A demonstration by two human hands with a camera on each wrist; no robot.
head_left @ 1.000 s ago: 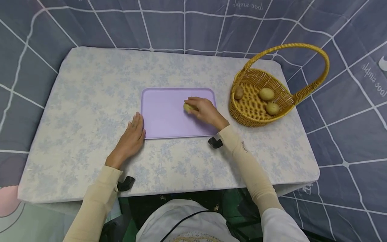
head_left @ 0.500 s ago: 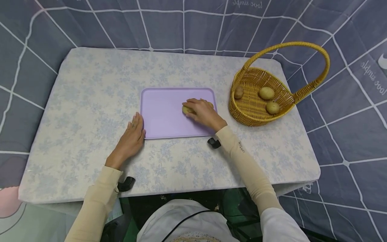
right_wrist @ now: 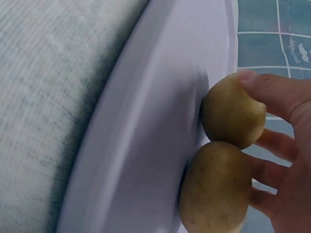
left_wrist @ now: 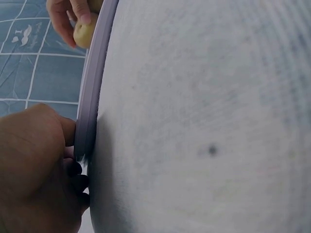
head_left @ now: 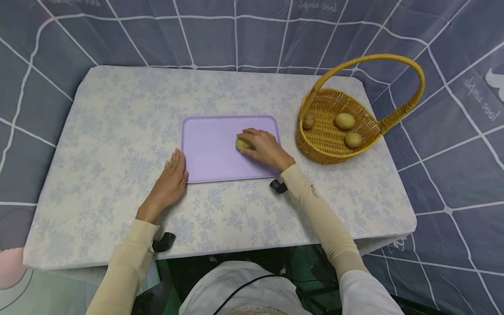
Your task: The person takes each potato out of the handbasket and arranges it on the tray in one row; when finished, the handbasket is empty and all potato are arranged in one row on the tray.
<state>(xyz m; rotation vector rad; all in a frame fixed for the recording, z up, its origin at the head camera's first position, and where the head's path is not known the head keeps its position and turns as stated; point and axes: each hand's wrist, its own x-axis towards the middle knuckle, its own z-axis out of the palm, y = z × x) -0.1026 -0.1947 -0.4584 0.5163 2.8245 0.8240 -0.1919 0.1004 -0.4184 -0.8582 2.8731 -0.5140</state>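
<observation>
Floral table cover [head_left: 118, 131] under one purple tray [head_left: 208, 148], right hand [head_left: 265, 146] with fingers curled round two potatoes [right_wrist: 228, 160] on tray at 3 o'clock, left hand [head_left: 169, 183] flat, fingers straight, touching tray edge at 8 o'clock, one wicker basket [head_left: 327, 144] at 2 o'clock holding three potatoes [head_left: 344, 120].

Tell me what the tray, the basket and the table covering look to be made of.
The tray looks like moulded plastic: uniform lilac, smooth matte surface, rounded raised rim. The basket looks like woven wicker or rattan, golden yellow, with visible weave and a twisted arched handle. The table covering appears to be fabric, pale with a faint blue floral print; the left wrist view shows a fine woven texture.
</observation>
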